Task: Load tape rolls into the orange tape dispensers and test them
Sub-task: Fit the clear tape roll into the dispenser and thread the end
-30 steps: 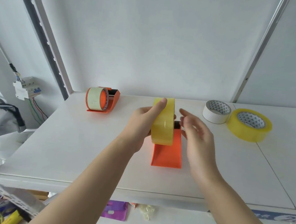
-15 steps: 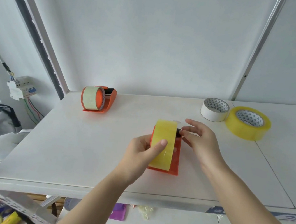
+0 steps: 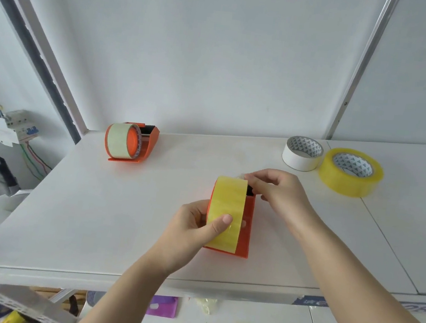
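An orange tape dispenser rests on the white table, carrying a yellow tape roll. My left hand grips the roll and dispenser from the left, thumb pressed on the tape's face. My right hand pinches the clear loose tape end at the dispenser's far black cutter end. A second orange dispenser, loaded with a pale green roll, stands at the back left.
A white tape roll and a larger yellow tape roll lie flat at the back right. A lower shelf with a purple item shows below the table's front edge. An electrical breaker box hangs at the left.
The dispenser with the yellow roll came down from mid-air onto the table. My right hand closed its fingers on the tape end at the cutter.
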